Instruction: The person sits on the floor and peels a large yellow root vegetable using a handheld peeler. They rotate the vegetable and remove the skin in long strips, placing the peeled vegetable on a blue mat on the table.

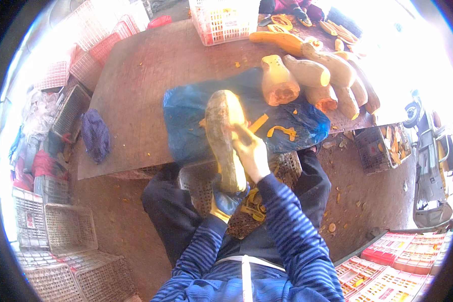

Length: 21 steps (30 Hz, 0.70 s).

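Observation:
A long tan squash (pixel 222 128), partly peeled to yellow along its right side, stands lengthwise before me over the blue plastic sheet (pixel 188 109). Its lower end rests in my left hand (pixel 226 200), which wears a blue and yellow glove and is closed around it. My right hand (pixel 251 153) lies against the squash's right side with bent fingers; whether it holds a small tool there is hidden. Yellow peel strips (pixel 283 132) lie on the sheet. Below, between my knees, a plastic crate (pixel 196 188) holds more peel.
Several squashes (pixel 324 68) are piled at the table's right. A white crate (pixel 226 22) stands at the far edge, near another person's gloved hand (pixel 300 14). A checked cloth (pixel 95 136) lies at the left edge of the wooden table (pixel 136 83). Crates (pixel 70 230) stand on the floor.

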### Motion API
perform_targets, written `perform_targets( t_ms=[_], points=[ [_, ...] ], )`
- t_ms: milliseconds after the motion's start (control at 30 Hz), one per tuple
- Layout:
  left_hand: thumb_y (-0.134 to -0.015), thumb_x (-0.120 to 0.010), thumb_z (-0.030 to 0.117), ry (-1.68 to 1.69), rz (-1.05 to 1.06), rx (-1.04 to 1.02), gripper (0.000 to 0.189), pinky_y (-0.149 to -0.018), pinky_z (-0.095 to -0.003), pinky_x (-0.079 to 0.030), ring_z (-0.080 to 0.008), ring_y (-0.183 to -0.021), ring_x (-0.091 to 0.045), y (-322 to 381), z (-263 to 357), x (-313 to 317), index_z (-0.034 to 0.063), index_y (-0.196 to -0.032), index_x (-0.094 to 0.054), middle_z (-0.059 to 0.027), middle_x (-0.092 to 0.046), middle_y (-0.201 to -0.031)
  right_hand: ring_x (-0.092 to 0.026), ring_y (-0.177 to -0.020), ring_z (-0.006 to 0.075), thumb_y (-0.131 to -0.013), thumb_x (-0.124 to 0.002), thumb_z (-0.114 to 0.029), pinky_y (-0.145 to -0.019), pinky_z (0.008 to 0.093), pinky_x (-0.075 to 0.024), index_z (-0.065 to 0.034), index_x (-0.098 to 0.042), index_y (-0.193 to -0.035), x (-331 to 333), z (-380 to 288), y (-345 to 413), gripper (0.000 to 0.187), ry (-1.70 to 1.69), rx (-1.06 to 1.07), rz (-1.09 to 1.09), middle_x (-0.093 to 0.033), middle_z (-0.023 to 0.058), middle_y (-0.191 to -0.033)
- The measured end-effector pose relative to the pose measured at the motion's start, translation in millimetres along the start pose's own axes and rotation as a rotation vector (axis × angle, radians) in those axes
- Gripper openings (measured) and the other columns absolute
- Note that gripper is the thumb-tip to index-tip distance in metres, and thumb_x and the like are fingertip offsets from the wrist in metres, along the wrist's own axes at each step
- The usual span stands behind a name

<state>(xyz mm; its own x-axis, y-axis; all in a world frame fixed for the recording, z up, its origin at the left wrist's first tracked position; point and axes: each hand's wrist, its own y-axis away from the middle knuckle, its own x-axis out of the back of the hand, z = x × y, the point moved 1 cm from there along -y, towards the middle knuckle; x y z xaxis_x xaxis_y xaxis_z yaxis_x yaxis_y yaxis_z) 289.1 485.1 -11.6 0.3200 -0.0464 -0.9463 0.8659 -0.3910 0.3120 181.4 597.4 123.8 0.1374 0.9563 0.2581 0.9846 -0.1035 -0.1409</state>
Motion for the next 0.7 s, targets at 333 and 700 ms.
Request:
perform_targets(
  t_ms=[333, 700],
  points=[
    [-0.095, -0.068, 0.05, -0.104, 0.063, -0.056, 0.069, -0.103, -0.0622, -0.053, -0.0415, -0.121, -0.064, -3.2, -4.5, 9.0, 0.006, -0.146, -0.053, -0.0172, -0.063, -0.138, -0.071, -0.105, 0.0393, -0.094, -0.058, -0.03, -0.093, 0.0417, -0.054, -0.0138, -0.072, -0.131, -24.8, 5.0, -142.7, 0.043, 0.258, -0.103, -0.056, -0.072, 0.0261, -0.112],
    [-0.097, -0.067, 0.046, -0.148, 0.035, -0.106, 0.058, -0.099, -0.0578, -0.057, -0.0329, -0.119, -0.067, -1.1, -7.7, 6.5, 0.0083, -0.14, -0.058, -0.0121, -0.067, -0.134, -0.07, -0.105, 0.0395, -0.097, -0.054, -0.027, -0.095, 0.0423, -0.053, -0.0105, -0.067, -0.135, -32.2, -0.7, -135.3, 0.044, 0.429, -0.014, -0.014, -0.072, 0.0253, -0.113]
  ],
)
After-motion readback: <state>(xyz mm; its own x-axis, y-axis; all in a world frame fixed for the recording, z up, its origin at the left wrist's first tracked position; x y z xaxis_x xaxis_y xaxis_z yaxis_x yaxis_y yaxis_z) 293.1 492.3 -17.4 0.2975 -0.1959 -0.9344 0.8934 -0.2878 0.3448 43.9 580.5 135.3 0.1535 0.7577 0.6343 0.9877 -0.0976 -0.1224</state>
